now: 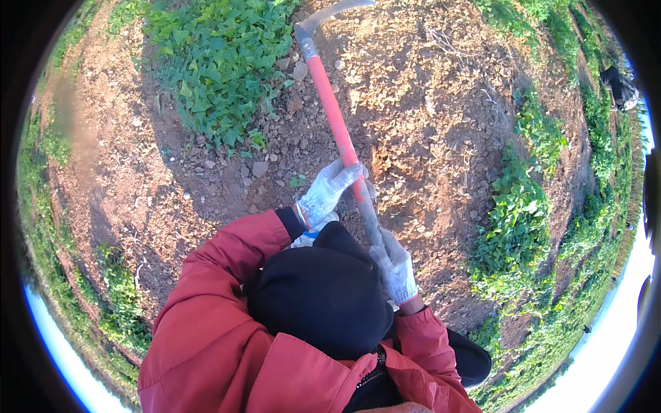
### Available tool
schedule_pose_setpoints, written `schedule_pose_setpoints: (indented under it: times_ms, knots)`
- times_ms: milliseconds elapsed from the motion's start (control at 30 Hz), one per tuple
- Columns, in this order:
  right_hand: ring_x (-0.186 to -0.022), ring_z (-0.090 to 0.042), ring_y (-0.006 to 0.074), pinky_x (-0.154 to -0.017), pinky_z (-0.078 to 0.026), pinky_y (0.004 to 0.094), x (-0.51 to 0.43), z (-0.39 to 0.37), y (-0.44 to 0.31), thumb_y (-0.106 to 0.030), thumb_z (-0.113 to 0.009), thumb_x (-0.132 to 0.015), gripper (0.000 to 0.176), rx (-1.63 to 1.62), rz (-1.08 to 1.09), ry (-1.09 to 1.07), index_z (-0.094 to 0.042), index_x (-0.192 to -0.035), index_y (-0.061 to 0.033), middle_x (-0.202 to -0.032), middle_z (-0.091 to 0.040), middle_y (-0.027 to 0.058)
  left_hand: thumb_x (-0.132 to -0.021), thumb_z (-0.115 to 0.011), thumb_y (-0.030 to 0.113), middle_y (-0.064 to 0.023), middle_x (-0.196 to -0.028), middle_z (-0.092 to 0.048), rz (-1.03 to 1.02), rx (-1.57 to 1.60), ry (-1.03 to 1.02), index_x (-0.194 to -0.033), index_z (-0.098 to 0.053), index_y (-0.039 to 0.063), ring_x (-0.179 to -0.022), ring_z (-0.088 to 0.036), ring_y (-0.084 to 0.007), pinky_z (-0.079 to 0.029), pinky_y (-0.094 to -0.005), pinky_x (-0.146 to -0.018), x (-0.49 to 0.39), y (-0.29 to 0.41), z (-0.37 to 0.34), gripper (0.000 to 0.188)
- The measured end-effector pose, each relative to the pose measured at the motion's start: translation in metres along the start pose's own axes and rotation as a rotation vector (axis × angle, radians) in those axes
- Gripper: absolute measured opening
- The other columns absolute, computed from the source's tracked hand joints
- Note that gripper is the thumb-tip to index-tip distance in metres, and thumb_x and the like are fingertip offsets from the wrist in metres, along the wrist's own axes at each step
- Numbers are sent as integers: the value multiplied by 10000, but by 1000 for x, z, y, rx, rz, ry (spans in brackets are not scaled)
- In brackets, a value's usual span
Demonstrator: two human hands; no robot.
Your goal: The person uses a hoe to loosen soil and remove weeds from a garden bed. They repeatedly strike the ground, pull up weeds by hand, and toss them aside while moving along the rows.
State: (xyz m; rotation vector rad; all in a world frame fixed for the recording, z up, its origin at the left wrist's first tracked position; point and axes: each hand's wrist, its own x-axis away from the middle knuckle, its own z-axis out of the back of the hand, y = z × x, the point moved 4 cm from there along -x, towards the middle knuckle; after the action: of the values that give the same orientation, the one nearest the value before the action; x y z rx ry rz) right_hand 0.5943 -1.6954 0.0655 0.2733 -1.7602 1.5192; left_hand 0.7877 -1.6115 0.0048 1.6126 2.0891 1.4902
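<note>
Both my hands wear pale knit work gloves and hold a long-handled sickle (333, 111). Its shaft is painted red, with bare grey at the lower end, and a curved metal blade (335, 13) hooks to the right at the top of the view. My left hand (328, 193) wraps the shaft where the red paint ends. Lower down, close to my body, my right hand (396, 266) grips the butt end. The blade lies over or on dry soil (289, 124) beside a patch of green leafy vines (222, 67); whether it touches the ground I cannot tell.
A black cloth-covered shape (320, 299) hides the ground before my red jacket (206, 320). Stones (260, 169) and dry leaf litter (428, 118) cover the soil. Another vine row (516, 227) runs along the right. Something dark and pale (619, 89) stands far right.
</note>
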Motion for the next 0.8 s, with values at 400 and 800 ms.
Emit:
schedule_pose_setpoints:
  times_ms: [400, 800]
  knots:
    - [-489, -451, 41, -427, -364, 213, 108, 33, 21, -242, -626, -993, 409, 103, -299, -17, -570, -1340, -33, -688, -568, -15, -985, -695, 307, -74, -914, -755, 333, -577, -270, -1031, -754, 8, -849, -697, -157, -558, -344, -756, 48, -56, -5, 308]
    - [-510, -483, 54, -446, -381, 255, 116, 143, 17, -397, -675, -947, 397, 375, -407, -12, -653, -1116, -39, -653, -525, -33, -1051, -580, 345, -59, -1023, -730, 328, -272, -403, -1143, -694, 38, -890, -682, -146, -559, -317, -784, 55, -52, 13, 340]
